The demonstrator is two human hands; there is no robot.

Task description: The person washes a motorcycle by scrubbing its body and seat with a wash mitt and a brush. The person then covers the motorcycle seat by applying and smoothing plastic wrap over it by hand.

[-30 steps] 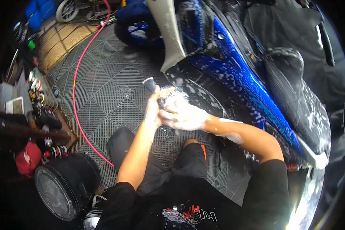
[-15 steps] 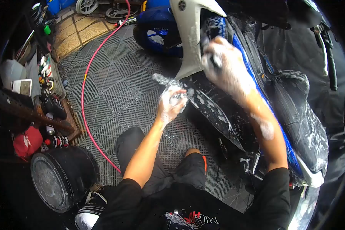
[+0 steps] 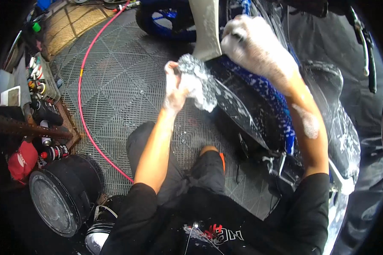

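My left hand (image 3: 174,88), wet with suds, grips a shaggy grey wash mitt (image 3: 203,87) covered in white foam. The mitt hangs beside the dark lower panel (image 3: 238,108) of a blue, white and black motorbike. Thick lather coats my right hand (image 3: 255,46), which is closed in a fist beside the bike's pale front panel (image 3: 206,29). A small dark patch shows between its fingers; what it holds, if anything, I cannot make out. Foam streaks the bike's blue trim (image 3: 281,108) and its black seat (image 3: 327,114).
A pink hose (image 3: 81,106) curves over the grey grid floor (image 3: 115,85). On the left are a shelf with bottles, a red cap (image 3: 23,161) and a black drum (image 3: 66,191). The bike's front wheel (image 3: 164,21) stands at the top; a black sheet hangs on the right.
The view has shifted, so the bike and floor sit higher. My left hand has turned, and the mitt now spreads out to its right. My right hand remains beside the front panel, now less blurred.
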